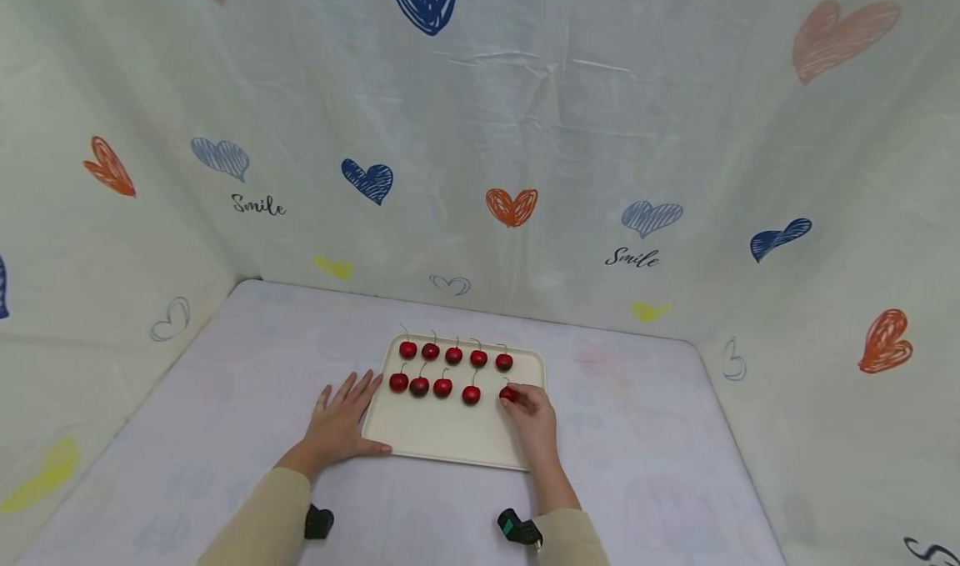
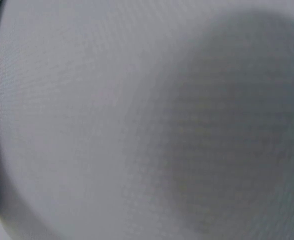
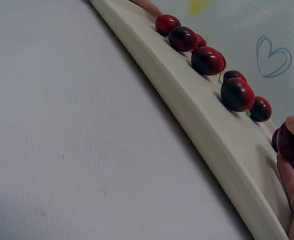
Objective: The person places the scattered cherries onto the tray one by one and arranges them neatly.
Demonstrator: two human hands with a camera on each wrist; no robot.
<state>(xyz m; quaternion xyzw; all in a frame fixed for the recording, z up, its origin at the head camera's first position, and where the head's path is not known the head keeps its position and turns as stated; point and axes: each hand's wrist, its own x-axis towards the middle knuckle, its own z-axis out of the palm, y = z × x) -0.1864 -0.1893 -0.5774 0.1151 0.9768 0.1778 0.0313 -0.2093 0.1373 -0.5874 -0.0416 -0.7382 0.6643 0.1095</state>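
A cream rectangular tray (image 1: 450,433) lies on the table, carrying red cherries with stems in two rows. The back row, with one cherry (image 1: 453,355) at its middle, runs along the far rim. In the front row, my right hand (image 1: 534,424) pinches the rightmost cherry (image 1: 507,394) between thumb and fingers. The right wrist view shows that same dark red cherry (image 3: 288,142) in the fingertips, low over the tray. My left hand (image 1: 337,424) has its fingers spread at the tray's left edge, thumb along the front corner. The left wrist view holds mostly blurred pale cloth.
A pale cloth covers the table (image 1: 645,449) on all sides of the tray. Behind and beside it hangs a white curtain (image 1: 555,149) printed with hearts and "Smile". Dark wrist devices, one a black strap (image 1: 519,528), sit by the sleeves.
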